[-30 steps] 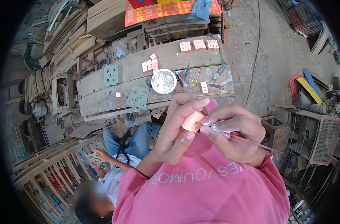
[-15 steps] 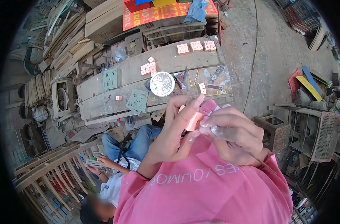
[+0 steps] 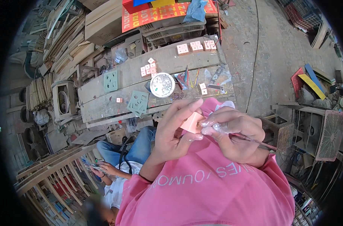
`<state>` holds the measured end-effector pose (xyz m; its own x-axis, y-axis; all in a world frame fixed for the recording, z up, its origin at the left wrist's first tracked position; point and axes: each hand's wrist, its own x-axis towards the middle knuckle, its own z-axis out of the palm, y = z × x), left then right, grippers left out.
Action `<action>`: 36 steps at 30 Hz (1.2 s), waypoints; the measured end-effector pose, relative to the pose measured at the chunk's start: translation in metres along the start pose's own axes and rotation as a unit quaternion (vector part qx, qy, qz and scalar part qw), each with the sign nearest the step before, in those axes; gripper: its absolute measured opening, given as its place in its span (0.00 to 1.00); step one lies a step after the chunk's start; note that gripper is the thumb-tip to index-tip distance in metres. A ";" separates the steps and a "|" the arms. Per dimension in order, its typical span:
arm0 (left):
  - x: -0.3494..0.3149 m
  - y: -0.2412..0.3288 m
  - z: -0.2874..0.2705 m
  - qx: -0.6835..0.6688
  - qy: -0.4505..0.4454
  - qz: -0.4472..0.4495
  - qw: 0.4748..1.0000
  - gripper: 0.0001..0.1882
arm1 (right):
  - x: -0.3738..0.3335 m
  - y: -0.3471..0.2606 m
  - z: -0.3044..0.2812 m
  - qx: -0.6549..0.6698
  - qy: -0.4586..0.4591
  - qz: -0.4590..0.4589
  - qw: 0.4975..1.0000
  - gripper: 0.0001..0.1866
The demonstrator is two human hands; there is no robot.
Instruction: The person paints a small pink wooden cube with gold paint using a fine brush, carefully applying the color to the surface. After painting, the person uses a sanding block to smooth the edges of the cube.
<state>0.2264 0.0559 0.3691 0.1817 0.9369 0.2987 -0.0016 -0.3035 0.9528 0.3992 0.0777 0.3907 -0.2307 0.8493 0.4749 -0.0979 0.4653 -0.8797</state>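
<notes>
Left hand (image 3: 174, 130) pinches the pink block (image 3: 193, 123) above the pink shirt (image 3: 205, 192), right hand (image 3: 237, 132) grips a slim brush-like tool (image 3: 265, 144) beside the block's face, tip unclear; judged best: brace the right fingertips, keep block still, move lightly.

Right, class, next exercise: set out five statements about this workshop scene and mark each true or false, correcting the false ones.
1. The left hand holds a pink block. True.
2. The right hand is empty. False: it holds a thin brush-like tool.
3. A round, pale container stands on the wooden bench. True.
4. Both green cut-out sheets lie right of the container. False: both lie to its left.
5. No blocks are on the bench. False: several other pink blocks rest there.
</notes>
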 end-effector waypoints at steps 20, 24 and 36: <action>-0.006 -0.007 -0.004 -0.108 0.039 -0.018 0.993 0.33 | 0.007 0.000 0.007 0.012 0.004 0.017 1.000 0.09; -0.005 -0.007 -0.007 -0.131 0.027 -0.004 0.991 0.34 | 0.009 0.005 0.007 0.031 -0.003 -0.009 0.999 0.09; 0.005 -0.008 0.000 -0.279 0.033 -0.066 0.957 0.26 | 0.011 0.006 -0.008 0.085 0.082 0.028 0.993 0.10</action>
<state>0.2269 0.0628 0.3630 0.1549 0.9752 0.1584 -0.5120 -0.0579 0.8570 0.4037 0.0916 0.3910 -0.0820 0.9079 0.4110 -0.2554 0.3795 -0.8892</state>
